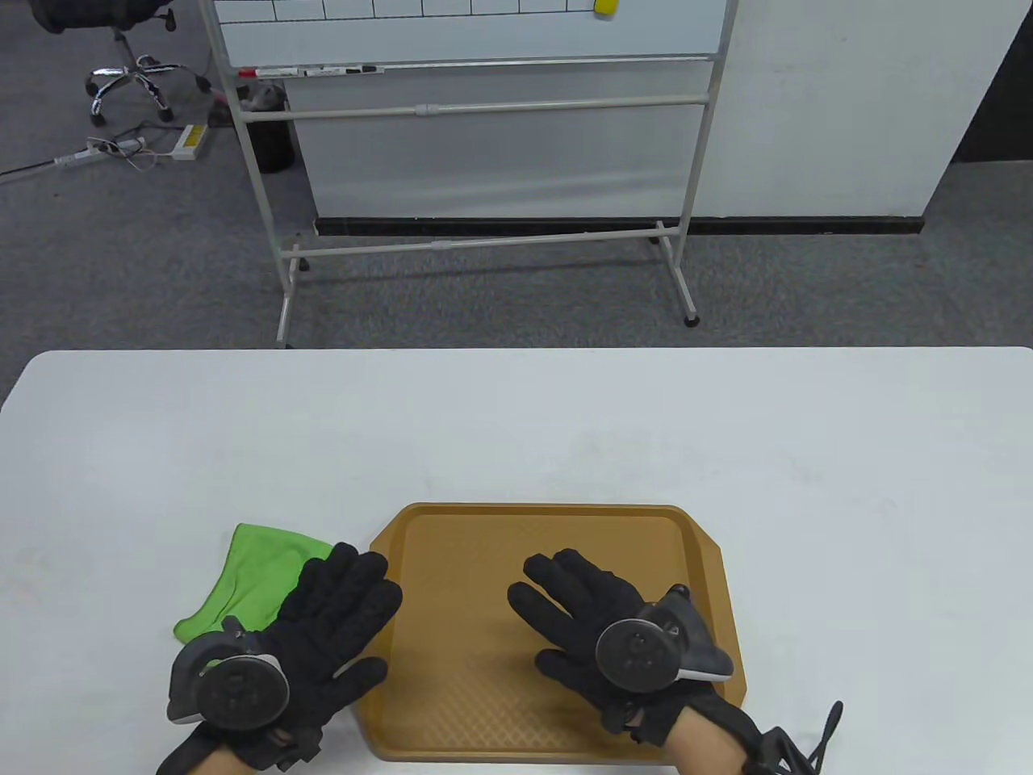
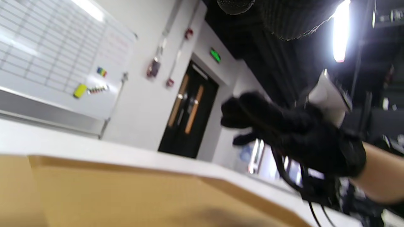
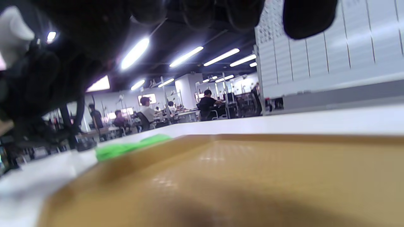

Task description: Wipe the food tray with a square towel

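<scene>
A brown food tray (image 1: pixel 484 557) lies at the table's front edge, right of middle. A green square towel (image 1: pixel 250 573) lies crumpled just left of it. My left hand (image 1: pixel 339 605) is flat with its fingers spread, over the towel's right part and the tray's left rim; whether it touches the towel I cannot tell. My right hand (image 1: pixel 565 601) is spread over the tray's middle, holding nothing. The left wrist view shows the tray (image 2: pixel 126 195) and my right hand (image 2: pixel 284 132) above it. The right wrist view shows the tray (image 3: pixel 252 170) and the towel (image 3: pixel 126 148) beyond its rim.
The white table (image 1: pixel 516 420) stretches beyond the tray and to both sides. A wheeled whiteboard (image 1: pixel 476 97) stands on the floor past the far edge, with an office chair (image 1: pixel 133 64) at the back left.
</scene>
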`<state>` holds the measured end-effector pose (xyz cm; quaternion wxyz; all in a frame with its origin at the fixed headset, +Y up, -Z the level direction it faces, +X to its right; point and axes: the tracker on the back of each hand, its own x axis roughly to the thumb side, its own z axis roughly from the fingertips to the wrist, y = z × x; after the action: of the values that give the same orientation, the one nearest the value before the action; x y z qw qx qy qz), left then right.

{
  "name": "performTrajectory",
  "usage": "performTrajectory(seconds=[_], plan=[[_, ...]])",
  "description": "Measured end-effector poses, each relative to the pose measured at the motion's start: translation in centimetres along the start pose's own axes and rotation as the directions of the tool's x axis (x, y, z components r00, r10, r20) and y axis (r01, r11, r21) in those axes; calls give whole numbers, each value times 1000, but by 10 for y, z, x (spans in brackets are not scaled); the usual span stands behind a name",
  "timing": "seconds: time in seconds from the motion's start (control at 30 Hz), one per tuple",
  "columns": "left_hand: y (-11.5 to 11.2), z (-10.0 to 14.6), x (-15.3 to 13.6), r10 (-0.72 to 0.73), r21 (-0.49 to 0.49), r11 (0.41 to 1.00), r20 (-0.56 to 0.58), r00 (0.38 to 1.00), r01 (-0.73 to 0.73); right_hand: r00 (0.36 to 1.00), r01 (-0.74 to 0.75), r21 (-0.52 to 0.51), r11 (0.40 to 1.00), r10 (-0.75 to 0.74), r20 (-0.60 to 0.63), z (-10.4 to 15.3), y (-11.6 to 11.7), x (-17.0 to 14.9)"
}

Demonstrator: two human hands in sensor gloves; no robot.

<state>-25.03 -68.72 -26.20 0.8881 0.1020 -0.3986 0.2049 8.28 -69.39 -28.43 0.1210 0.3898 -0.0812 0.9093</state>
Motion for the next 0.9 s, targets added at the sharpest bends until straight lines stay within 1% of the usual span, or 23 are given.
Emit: performTrajectory(seconds=[0.03, 0.07, 0.13, 0.17, 0.27, 0.33, 0.4, 0.5, 0.8, 0.9], plan=[[-7, -2, -1, 0, -48, 999, 15, 1000, 1, 999, -53, 9, 999, 53, 12, -1, 1, 3], [-12, -3, -1, 6, -82, 997, 27, 1000, -4, 997, -77, 17, 997, 76, 19, -1, 1, 5], [-25, -5, -5, 31, -192, 981, 61, 998, -19, 995, -92, 25, 995, 91, 30, -2, 3, 7], [-29, -6, -6, 32, -227, 974, 61, 998, -18, 996, -85, 29, 996, 84, 33, -2, 4, 7], [-43, -8, -10, 33, -309, 951, 55, 998, -14, 996, -78, 53, 996, 76, 41, -3, 8, 7], [-49, -9, -13, 43, -342, 939, 46, 998, -25, 994, -103, 67, 992, 100, 49, -3, 10, 8], [-54, -9, -14, 50, -368, 929, 43, 998, -30, 989, -138, 82, 987, 133, 62, -4, 12, 9], [-58, -10, -15, 51, -386, 922, 44, 998, -30, 988, -144, 89, 986, 138, 67, -4, 13, 10], [-58, -9, -15, 52, -396, 918, 40, 998, -32, 990, -132, 97, 986, 126, 63, -5, 13, 10], [-59, -9, -16, 52, -397, 917, 37, 998, -33, 988, -148, 106, 983, 143, 59, -5, 13, 10]])
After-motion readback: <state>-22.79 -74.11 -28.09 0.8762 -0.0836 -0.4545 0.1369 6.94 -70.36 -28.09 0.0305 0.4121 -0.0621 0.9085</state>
